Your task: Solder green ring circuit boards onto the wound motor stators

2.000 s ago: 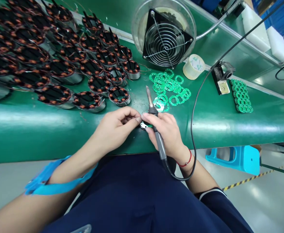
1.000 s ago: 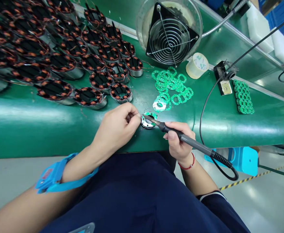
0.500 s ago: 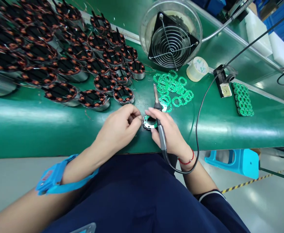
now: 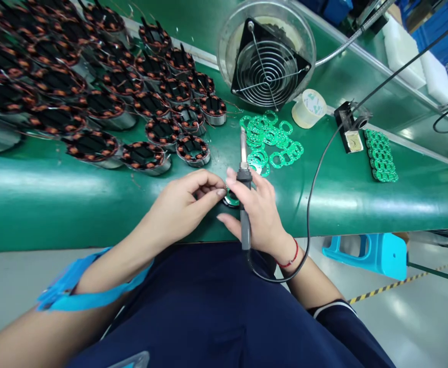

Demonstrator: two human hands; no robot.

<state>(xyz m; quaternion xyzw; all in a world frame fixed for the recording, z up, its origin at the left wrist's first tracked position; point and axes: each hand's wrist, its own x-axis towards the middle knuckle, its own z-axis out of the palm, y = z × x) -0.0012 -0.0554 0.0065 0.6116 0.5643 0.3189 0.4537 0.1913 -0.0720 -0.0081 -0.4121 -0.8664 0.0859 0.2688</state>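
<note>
A small round motor part topped by a green ring-shaped circuit board [image 4: 230,200] sits near the bench's front edge, partly hidden by my hands. My left hand [image 4: 189,204] has thumb and fingertips pinched together at the part's left rim; whatever is between them is too small to make out. A soldering iron [image 4: 245,227] lies across my right hand [image 4: 261,209], held at the fingers with its metal tip pointing away from me. The right thumb stands apart from the part, and its index fingertip is close above it.
Several copper-wound stators [image 4: 150,105] crowd the left side. Beyond my hands lie loose green ring boards [image 4: 272,135], a tape roll [image 4: 308,108] and a fan [image 4: 268,74]. Farther right are an iron stand [image 4: 352,135] and a panel of joined boards [image 4: 380,156]. The iron's cable [image 4: 311,204] loops right.
My right thumb has come away from the motor part, and the soldering iron has swung more upright in that hand. My left fingers have shifted slightly over the part's left rim.
</note>
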